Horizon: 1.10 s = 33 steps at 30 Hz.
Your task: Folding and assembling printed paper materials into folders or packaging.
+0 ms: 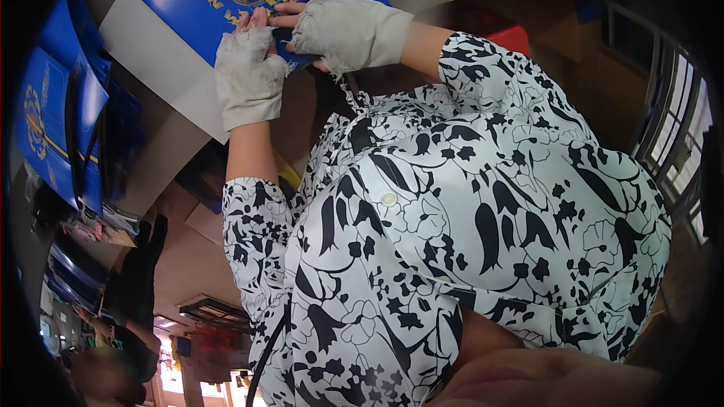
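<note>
A blue printed sheet or panel (170,4) with a red centre emblem, gold ornaments and a yellow stripe lies at the top of the view. My left hand (249,75), in a worn white fingerless glove, rests its outstretched fingers on the near part of the blue piece. Beside it, my right hand (351,30) in a matching frayed glove reaches across from the right. Its fingers point left and lie apart on the print, and one fingertip shows lower down by the near edge. Whether the piece is a flat sheet or a folded bag, I cannot tell.
White sheet material (162,56) lies under the blue piece. More blue printed pieces (49,120) stand stacked at the left. A red object (509,39) sits beyond my right forearm. Another person (124,347) in dark clothes is at the lower left.
</note>
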Tool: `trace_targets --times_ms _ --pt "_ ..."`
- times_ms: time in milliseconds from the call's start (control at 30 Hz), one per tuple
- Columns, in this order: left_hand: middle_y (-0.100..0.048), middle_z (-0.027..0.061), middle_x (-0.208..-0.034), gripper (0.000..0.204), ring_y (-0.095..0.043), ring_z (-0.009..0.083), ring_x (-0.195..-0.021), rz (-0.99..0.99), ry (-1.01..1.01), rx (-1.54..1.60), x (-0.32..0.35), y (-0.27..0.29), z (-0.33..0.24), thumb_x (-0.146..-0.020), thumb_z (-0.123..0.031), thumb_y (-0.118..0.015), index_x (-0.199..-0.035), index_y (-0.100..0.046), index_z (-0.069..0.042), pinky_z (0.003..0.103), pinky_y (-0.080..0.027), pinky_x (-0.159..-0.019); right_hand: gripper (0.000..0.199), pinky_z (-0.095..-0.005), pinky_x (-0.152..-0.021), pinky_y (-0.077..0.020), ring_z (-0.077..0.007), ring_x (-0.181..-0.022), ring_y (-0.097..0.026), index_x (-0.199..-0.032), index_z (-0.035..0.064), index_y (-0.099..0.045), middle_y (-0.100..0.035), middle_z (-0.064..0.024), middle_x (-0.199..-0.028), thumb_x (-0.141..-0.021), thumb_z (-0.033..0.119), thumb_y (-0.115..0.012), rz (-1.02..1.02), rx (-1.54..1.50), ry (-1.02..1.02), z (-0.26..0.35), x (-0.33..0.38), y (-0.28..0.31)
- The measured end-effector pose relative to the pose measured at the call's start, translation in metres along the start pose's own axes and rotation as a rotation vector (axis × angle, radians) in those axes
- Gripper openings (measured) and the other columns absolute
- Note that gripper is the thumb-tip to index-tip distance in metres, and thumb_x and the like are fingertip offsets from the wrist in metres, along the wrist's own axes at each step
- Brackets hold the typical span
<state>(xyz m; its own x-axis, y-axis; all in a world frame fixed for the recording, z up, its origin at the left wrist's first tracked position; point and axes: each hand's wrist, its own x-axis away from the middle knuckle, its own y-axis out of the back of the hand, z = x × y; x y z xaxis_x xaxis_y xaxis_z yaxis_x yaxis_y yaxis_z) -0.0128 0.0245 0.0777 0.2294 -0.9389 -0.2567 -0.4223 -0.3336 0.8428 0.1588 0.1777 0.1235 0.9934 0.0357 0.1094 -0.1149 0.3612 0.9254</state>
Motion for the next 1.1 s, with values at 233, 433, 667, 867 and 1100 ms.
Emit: trace_targets --times_ms 233,433,667,867,1100 --pt "-0.07 0.0109 -0.133 0.055 -0.064 0.033 -0.127 -0.068 -0.026 -0.072 -0.001 0.009 -0.007 -0.079 -0.006 -0.072 -0.134 -0.066 -0.011 0.047 -0.049 -0.106 0.047 -0.0515 -0.124 -0.0295 -0.0286 -0.147 -0.042 -0.122 0.0147 -0.074 -0.051 -0.0113 -0.153 -0.08 0.035 -0.08 -0.019 -0.039 0.103 -0.008 -0.011 0.0" --pt "-0.065 0.0087 -0.141 0.07 -0.059 0.032 -0.133 0.013 0.002 -0.086 0.0 0.016 -0.012 -0.08 -0.009 -0.077 -0.147 -0.056 -0.013 0.05 -0.044 -0.111 0.049 -0.0511 -0.125 -0.0284 -0.0309 -0.147 -0.042 -0.126 0.018 -0.072 -0.051 -0.0118 -0.153 -0.08 0.033 -0.081 -0.095 -0.08 0.178 -0.011 -0.013 0.003" --pt "-0.066 0.0089 -0.139 0.072 -0.06 0.0323 -0.132 0.002 -0.024 -0.088 0.004 0.018 -0.012 -0.078 -0.013 -0.079 -0.146 -0.057 -0.016 0.05 -0.045 -0.11 0.055 -0.052 -0.125 -0.0276 -0.0324 -0.146 -0.043 -0.132 0.0224 -0.07 -0.052 -0.0112 -0.153 -0.079 0.031 -0.08 -0.031 -0.055 0.208 -0.007 -0.014 0.016" --pt "-0.067 0.0104 -0.138 0.07 -0.059 0.0326 -0.133 0.027 -0.006 -0.059 -0.001 0.023 -0.019 -0.075 -0.015 -0.08 -0.143 -0.06 -0.015 0.049 -0.045 -0.111 0.052 -0.0528 -0.125 -0.0278 -0.0315 -0.146 -0.043 -0.129 0.0216 -0.071 -0.054 -0.01 -0.151 -0.078 0.026 -0.078 -0.038 -0.071 0.202 -0.009 -0.01 0.016" --pt "-0.054 0.0202 -0.15 0.074 -0.057 0.0375 -0.133 -0.058 -0.013 -0.064 0.015 0.022 -0.022 -0.079 -0.017 -0.078 -0.146 -0.051 -0.005 0.052 -0.045 -0.11 0.054 -0.055 -0.124 -0.0282 -0.0301 -0.146 -0.043 -0.133 0.0214 -0.067 -0.051 -0.0105 -0.153 -0.08 0.029 -0.075 0.031 -0.049 0.184 0.004 0.0 -0.004"
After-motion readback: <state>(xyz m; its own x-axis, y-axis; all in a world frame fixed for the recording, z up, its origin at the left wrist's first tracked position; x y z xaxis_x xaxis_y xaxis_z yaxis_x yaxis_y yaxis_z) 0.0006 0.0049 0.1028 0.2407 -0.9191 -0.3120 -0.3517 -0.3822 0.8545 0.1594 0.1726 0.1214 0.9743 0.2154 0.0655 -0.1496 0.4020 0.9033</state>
